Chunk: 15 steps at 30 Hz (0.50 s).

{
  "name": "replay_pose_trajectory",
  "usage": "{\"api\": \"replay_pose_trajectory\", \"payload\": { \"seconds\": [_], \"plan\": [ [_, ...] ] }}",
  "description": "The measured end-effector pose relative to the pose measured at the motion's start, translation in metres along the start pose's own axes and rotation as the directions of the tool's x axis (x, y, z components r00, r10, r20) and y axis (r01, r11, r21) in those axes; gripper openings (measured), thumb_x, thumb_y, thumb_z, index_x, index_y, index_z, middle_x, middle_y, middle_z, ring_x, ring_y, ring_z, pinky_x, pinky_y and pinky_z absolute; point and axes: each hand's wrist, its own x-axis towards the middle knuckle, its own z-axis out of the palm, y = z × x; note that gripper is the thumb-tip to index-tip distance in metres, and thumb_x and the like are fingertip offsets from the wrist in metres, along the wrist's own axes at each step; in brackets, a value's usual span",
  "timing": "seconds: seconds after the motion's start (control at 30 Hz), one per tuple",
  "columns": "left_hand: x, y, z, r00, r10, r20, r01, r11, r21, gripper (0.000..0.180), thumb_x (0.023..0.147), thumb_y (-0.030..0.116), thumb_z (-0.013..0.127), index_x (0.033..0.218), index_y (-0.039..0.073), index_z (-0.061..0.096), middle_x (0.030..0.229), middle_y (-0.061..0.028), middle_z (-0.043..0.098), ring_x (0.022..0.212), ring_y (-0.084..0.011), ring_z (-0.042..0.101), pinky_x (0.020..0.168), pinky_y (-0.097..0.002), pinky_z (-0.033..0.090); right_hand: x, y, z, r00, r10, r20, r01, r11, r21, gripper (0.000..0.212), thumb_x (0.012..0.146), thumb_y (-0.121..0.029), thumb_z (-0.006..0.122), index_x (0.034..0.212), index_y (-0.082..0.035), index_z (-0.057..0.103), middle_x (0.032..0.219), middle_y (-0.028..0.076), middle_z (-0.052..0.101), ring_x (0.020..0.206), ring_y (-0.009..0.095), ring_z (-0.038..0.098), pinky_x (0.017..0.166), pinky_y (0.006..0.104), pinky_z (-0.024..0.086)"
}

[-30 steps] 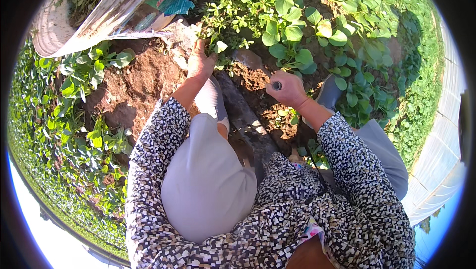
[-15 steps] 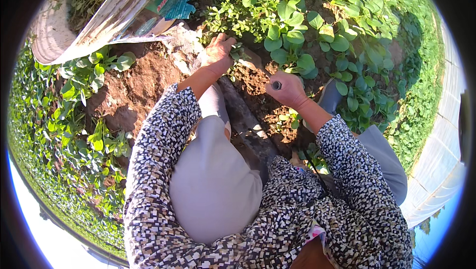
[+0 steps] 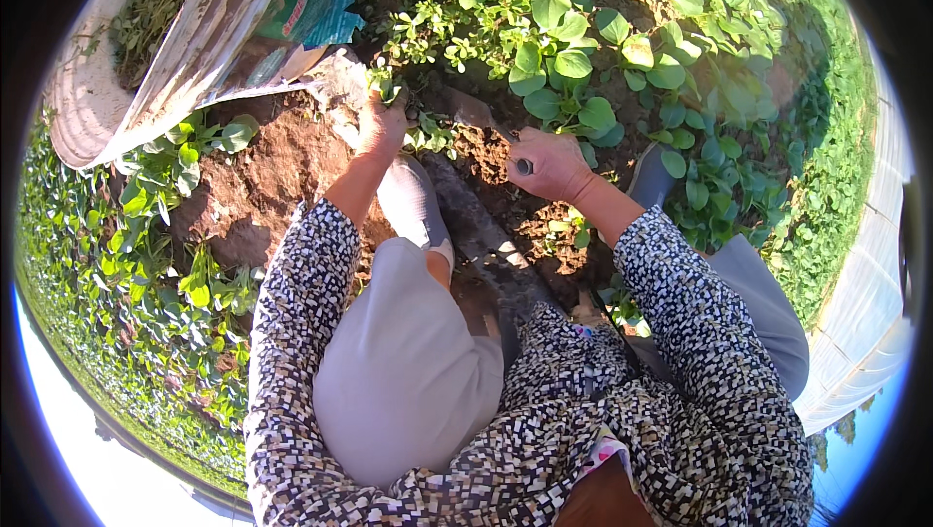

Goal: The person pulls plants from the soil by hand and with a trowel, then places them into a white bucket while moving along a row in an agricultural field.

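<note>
My left hand (image 3: 382,128) is closed around a small green weed (image 3: 386,89) whose leaves stick out past the fingers, beside the mouth of a tilted bucket. In my right hand (image 3: 551,165) is a hand tool, its round hollow handle end (image 3: 525,166) poking from the fist. The tool's flat blade (image 3: 468,109) reaches toward the soil between the hands; its full shape is partly hidden. Loose weeds (image 3: 431,135) lie on dug soil (image 3: 483,156) between both hands. Leafy green plants (image 3: 569,65) grow just beyond the blade.
The dirty white bucket (image 3: 204,36) leans at the upper left, with cut greens inside. My grey shoes (image 3: 413,198) stand on either side of a dark strip (image 3: 476,216) across the soil. Low leafy crops spread left and right; plastic sheeting (image 3: 865,313) edges the right.
My left hand has pulled back and left from the plants, now with the weed in it. My right hand, with the tool, has shifted slightly left and the blade shows more.
</note>
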Motion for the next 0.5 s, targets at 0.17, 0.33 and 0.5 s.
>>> {"api": "replay_pose_trajectory", "payload": {
  "seconds": [0.17,0.33,0.5],
  "plan": [
    [-0.003,-0.015,-0.006,0.936,0.343,-0.078,-0.319,0.922,0.219,0.040,0.093,-0.001,0.060,0.130,0.006,0.047,0.103,-0.0071,0.062,0.073,-0.0139,0.063,0.059,-0.0284,0.056,-0.004,0.001,0.001,0.995,0.030,0.094,-0.030,1.000,0.007,0.018,0.077,-0.021,0.068,0.064,-0.013,0.058,0.068,0.004,0.053,0.061,0.024,0.059,0.053,0.0381,0.049],
    [0.007,-0.023,-0.009,0.875,0.452,-0.174,-0.323,0.812,0.486,0.054,0.090,0.004,0.065,0.136,0.007,0.035,0.102,-0.0095,0.061,0.080,-0.0162,0.063,0.063,-0.0289,0.054,0.037,0.001,0.032,0.987,0.043,0.152,-0.038,0.999,-0.034,0.016,0.078,-0.028,0.063,0.069,-0.015,0.063,0.079,0.005,0.058,0.070,0.028,0.063,0.061,0.0428,0.051],
    [0.001,0.009,-0.007,0.955,0.215,-0.205,-0.023,0.740,0.672,0.049,0.088,0.015,0.070,0.128,0.003,0.046,0.093,-0.0119,0.066,0.083,-0.0210,0.069,0.061,-0.0326,0.058,0.013,0.004,0.004,0.987,-0.012,0.160,0.016,1.000,-0.024,0.015,0.077,-0.027,0.064,0.069,-0.014,0.062,0.081,0.005,0.058,0.070,0.027,0.064,0.062,0.0430,0.052]
  ]
}}
